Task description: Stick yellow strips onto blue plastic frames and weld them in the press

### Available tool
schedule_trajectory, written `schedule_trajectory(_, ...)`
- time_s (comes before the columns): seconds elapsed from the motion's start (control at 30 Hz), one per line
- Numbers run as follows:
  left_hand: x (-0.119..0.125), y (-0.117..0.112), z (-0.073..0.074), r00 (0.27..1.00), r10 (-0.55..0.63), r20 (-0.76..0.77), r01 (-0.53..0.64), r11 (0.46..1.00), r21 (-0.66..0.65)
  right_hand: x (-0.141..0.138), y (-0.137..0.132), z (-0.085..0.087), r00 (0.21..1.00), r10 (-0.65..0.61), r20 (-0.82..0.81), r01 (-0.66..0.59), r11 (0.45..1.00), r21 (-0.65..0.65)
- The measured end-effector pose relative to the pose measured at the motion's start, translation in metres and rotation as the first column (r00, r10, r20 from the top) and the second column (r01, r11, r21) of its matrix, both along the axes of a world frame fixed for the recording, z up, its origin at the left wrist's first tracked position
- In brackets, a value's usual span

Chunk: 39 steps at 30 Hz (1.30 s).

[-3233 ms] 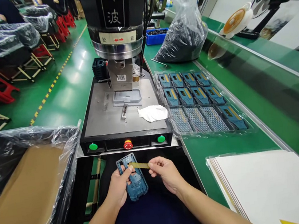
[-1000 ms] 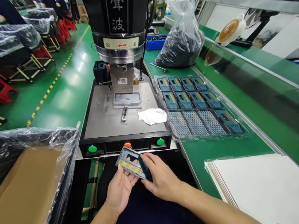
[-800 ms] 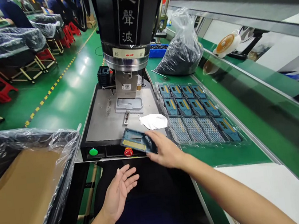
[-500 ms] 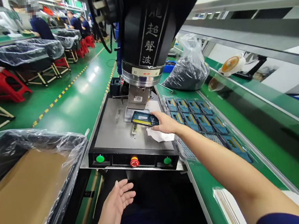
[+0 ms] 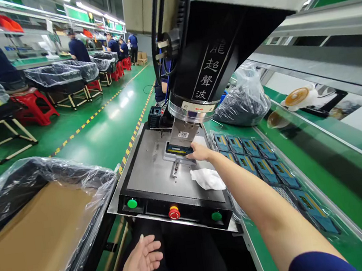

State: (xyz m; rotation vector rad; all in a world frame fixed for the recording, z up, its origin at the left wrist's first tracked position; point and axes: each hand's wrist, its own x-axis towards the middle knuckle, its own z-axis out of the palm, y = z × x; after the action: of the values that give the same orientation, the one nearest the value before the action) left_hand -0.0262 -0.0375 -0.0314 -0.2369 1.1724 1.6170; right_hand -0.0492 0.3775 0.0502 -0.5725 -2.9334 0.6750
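Observation:
My right hand (image 5: 199, 151) grips the right end of a dark plastic housing (image 5: 176, 150) with a yellow strip. The housing lies at the pale fixture (image 5: 170, 158) on the machine's metal plate, just under the metal horn (image 5: 183, 130) of the ultrasonic welding machine (image 5: 207, 69). Whether it is fully seated I cannot tell. My left hand (image 5: 145, 258) is held low in front of the machine base, fingers spread and nothing in it. A crumpled white cloth or paper (image 5: 207, 179) lies on the plate, beside my right forearm.
On the machine's front are two green buttons (image 5: 132, 203) and a red emergency stop (image 5: 174, 213). To the right, a clear tray holds several similar housings (image 5: 265, 169). A plastic-lined bin with cardboard (image 5: 44, 242) stands at left. Several people (image 5: 79, 49) sit farther back.
My right hand has moved the housing away from me, under the horn and onto the fixture, levelling it. The camera view has shifted. My left hand stays open and low.

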Motion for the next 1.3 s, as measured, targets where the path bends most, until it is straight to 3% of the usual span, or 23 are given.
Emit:
schedule_trajectory(0.17, 0.000, 0.002, -0.003, 1.000, -0.008, -0.002, 0.008, 1.000, -0.010, 0.000, -0.015, -0.020, 0.999, -0.022, -0.040, 0.027, 0.994, 0.109)
schedule_trajectory(0.27, 0.002, 0.004, -0.009, 1.000, -0.005, -0.004, 0.005, 1.000, -0.017, 0.000, -0.029, -0.030, 0.991, -0.121, -0.050, 0.129, 0.968, 0.216)
schedule_trajectory(0.43, 0.006, 0.010, -0.025, 1.000, 0.002, 0.002, -0.002, 0.999, -0.049, -0.002, -0.045, -0.035, 0.961, -0.273, -0.048, 0.277, 0.928, 0.249)
schedule_trajectory(0.5, 0.005, 0.010, -0.030, 0.997, 0.010, -0.073, -0.014, 0.998, -0.062, 0.002, -0.052, -0.034, 0.951, -0.299, -0.076, 0.309, 0.917, 0.251)
schedule_trajectory(0.57, 0.001, 0.007, -0.032, 0.969, 0.010, -0.245, -0.034, 0.995, -0.094, 0.011, -0.063, -0.034, 0.946, -0.286, -0.156, 0.318, 0.913, 0.254)
schedule_trajectory(0.67, -0.013, -0.001, -0.027, 0.805, -0.031, -0.592, -0.070, 0.986, -0.148, 0.037, -0.086, -0.036, 0.922, -0.173, -0.345, 0.265, 0.934, 0.239)
schedule_trajectory(0.8, -0.032, -0.006, -0.012, 0.437, -0.149, -0.887, -0.091, 0.974, -0.208, 0.090, -0.119, -0.037, 0.910, 0.033, -0.413, 0.066, 0.973, 0.222)
schedule_trajectory(0.87, -0.038, -0.002, -0.005, 0.364, -0.190, -0.912, -0.084, 0.968, -0.236, 0.119, -0.130, -0.034, 0.932, 0.095, -0.349, -0.017, 0.975, 0.222)
schedule_trajectory(1.0, -0.042, 0.013, -0.006, 0.336, -0.237, -0.911, -0.061, 0.960, -0.272, 0.170, -0.135, -0.029, 0.983, 0.126, -0.136, -0.091, 0.967, 0.237)
schedule_trajectory(1.13, -0.041, 0.024, -0.023, 0.134, -0.357, -0.924, -0.069, 0.927, -0.368, 0.196, -0.127, -0.036, 0.993, 0.117, 0.000, -0.111, 0.939, 0.326)
schedule_trajectory(1.23, -0.042, 0.025, -0.036, -0.033, -0.484, -0.874, -0.074, 0.874, -0.481, 0.199, -0.123, -0.044, 0.992, 0.126, 0.020, -0.124, 0.911, 0.393)
schedule_trajectory(1.3, -0.044, 0.025, -0.039, -0.103, -0.537, -0.837, -0.076, 0.843, -0.532, 0.197, -0.123, -0.048, 0.994, 0.113, 0.012, -0.108, 0.905, 0.412)
